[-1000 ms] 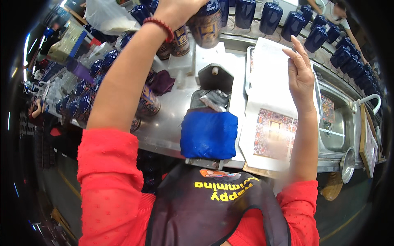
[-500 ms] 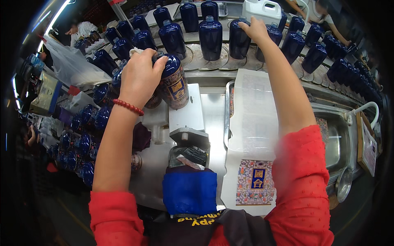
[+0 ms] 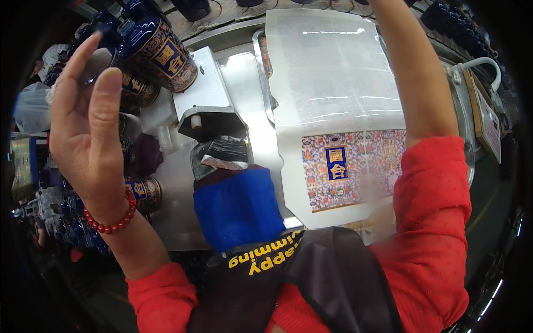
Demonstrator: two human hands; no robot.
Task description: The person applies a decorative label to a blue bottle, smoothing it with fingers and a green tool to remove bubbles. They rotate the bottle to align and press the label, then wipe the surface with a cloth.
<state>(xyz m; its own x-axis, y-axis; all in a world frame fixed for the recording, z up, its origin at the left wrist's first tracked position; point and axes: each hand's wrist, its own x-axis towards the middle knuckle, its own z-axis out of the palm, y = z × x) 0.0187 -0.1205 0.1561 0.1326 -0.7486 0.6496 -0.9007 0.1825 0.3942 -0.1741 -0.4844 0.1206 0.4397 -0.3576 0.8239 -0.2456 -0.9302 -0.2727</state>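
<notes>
My left hand [image 3: 89,130] is raised at the left, thumb and index finger stretched apart. A whitish wad of cloth [image 3: 97,65] shows between them, and a ragged edge of it shows past the outer fingers; the other fingers are mostly hidden. Just beyond the fingertips, a dark blue bottle with a patterned, gold-lettered label [image 3: 166,58] tilts at the white block [image 3: 206,86], apart from the hand. Only my right forearm [image 3: 425,83] shows; its hand is beyond the top edge. Beneath that arm, patterned label sheets [image 3: 337,172] lie on a white, partly see-through backing [image 3: 333,77].
More labelled bottles [image 3: 145,191] crowd the left side. A blue cloth pad [image 3: 239,208] and a dark angled holder [image 3: 214,123] sit in front of me. Along the far edge stand blue bottles [image 3: 191,8]. At right are a curved white pipe [image 3: 483,62] and a framed sheet [image 3: 488,119].
My left hand has let go of the labelled bottle and drawn back left, the whitish wad moving with it. The view has tipped downward, and my right hand has left the picture at the top.
</notes>
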